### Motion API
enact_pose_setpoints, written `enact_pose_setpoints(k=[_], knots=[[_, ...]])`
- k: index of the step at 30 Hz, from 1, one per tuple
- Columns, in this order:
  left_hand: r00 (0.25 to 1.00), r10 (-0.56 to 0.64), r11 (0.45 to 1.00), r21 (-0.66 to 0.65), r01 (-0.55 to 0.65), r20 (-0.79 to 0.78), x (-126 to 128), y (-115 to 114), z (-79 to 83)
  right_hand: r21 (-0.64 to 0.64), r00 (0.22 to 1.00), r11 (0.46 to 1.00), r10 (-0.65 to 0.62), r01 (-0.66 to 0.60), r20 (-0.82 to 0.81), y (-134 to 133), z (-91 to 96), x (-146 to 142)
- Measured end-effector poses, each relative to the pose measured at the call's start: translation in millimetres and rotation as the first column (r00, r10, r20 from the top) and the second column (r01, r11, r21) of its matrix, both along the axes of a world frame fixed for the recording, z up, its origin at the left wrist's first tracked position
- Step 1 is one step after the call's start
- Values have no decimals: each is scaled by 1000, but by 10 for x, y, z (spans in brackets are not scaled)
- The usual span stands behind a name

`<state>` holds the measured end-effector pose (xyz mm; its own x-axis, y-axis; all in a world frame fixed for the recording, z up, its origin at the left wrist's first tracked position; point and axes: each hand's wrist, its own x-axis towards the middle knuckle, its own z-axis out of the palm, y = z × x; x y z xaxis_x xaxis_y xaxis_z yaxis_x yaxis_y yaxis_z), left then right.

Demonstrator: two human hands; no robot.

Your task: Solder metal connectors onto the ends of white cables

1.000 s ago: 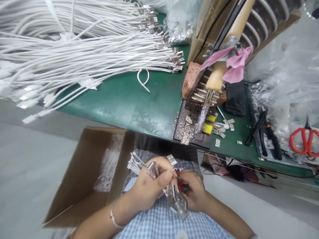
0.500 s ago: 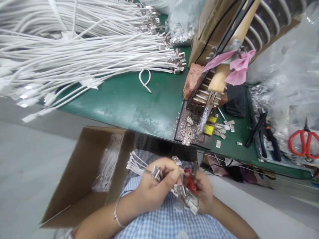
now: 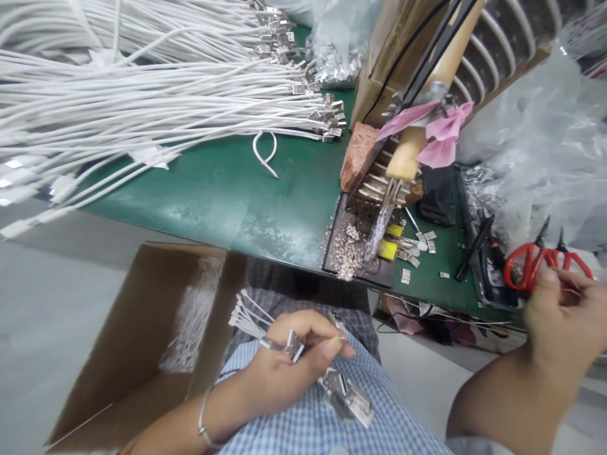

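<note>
Two checks: keep metal connectors [image 3: 361,406], lower centre, steady in left hand [image 3: 284,370], curled around them, thumb near index; at far right, mind tips of red-handled snips [image 3: 535,256]; cannot tell grip of right hand [image 3: 566,309].

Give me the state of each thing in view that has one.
Left hand, closed around white leads with metal connectors.
Right hand, at the red-handled cutters; grip unclear.
Red-handled cutters, side by side.
Cardboard box, open, clear bag inside.
Long white cables, heaped on the bench.
Short white cable, looped.
Pink cloth, tied.
Wooden-handled iron, tip down.
</note>
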<state>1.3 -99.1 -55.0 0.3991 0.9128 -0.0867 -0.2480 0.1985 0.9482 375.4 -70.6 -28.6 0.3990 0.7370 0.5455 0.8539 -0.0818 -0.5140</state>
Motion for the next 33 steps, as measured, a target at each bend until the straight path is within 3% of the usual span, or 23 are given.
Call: enact_pose_setpoints(k=[1, 2, 4, 5, 6, 7, 8, 10, 12, 14, 18, 22, 26, 33], knots=[[1000, -17, 1000, -7, 17, 7, -4, -4, -4, 109, 999, 993, -39, 39, 1, -72, -37, -127], [999, -41, 999, -14, 41, 14, -6, -9, -13, 116, 999, 993, 6, -2, -33, -152, -82, -301], [995, -97, 995, -35, 98, 30, -11, -22, -41, 34, 957, 966, 259, -257, -134, -288, -176, -741], [991, -126, 991, -42, 128, 39, -14, -28, -60, -7, 797, 828, 538, -561, -275, -324, -222, -979], [987, -149, 987, -44, 152, 51, -18, -34, -80, -19, 614, 670, 667, -742, -423, -336, -268, -1208], [983, -171, 984, -39, 173, 62, -25, -39, -98, -6, 469, 554, 698, -832, -540, -325, -313, -1416], [980, -185, 982, -34, 188, 73, -34, -43, -114, 49, 357, 499, 682, -865, -638, -301, -358, -1594], [976, -204, 978, -32, 207, 74, -62, -49, -133, 193, 104, 441, 565, -877, -818, -249, -448, -1842], [975, -220, 975, -33, 221, 41, -97, -54, -134, 323, -117, 472, 414, -820, -903, -230, -523, -1957], [976, -218, 976, -13, 218, -27, -125, -50, -122, 372, -214, 500, 345, -782, -914, -246, -566, -1979], [982, -137, 980, 123, 153, -129, -99, 21, -72, 364, -196, 526, 347, -769, -917, -286, -529, -1927], [990, -62, 969, 231, 91, -130, -19, 134, -32, 310, -59, 581, 410, -753, -910, -291, -425, -1910], [985, -35, 969, 235, 75, -170, -11, 166, -28, 294, 16, 579, 469, -760, -883, -292, -378, -1926], [985, -11, 978, 201, 47, -173, -22, 158, 4, 274, 39, 571, 474, -774, -880, -290, -364, -1936]])
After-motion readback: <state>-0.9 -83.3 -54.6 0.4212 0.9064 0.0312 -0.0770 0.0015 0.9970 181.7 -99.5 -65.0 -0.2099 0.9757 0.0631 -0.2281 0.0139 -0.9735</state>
